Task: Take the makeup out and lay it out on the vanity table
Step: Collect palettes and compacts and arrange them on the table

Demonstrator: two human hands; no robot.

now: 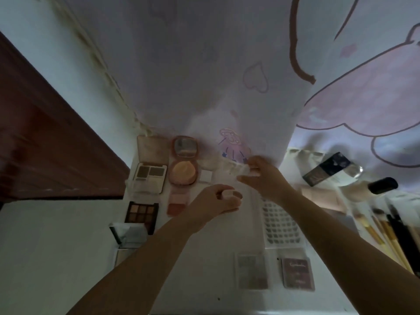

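Left hand point(213, 201) hides small blurred pot point(228, 193)

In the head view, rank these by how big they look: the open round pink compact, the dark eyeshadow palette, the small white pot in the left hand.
1. Open round pink compact, counting lid and base together.
2. Dark eyeshadow palette.
3. Small white pot, partly hidden by the left hand.
The first two lie at differing distances, so their order is unsure.
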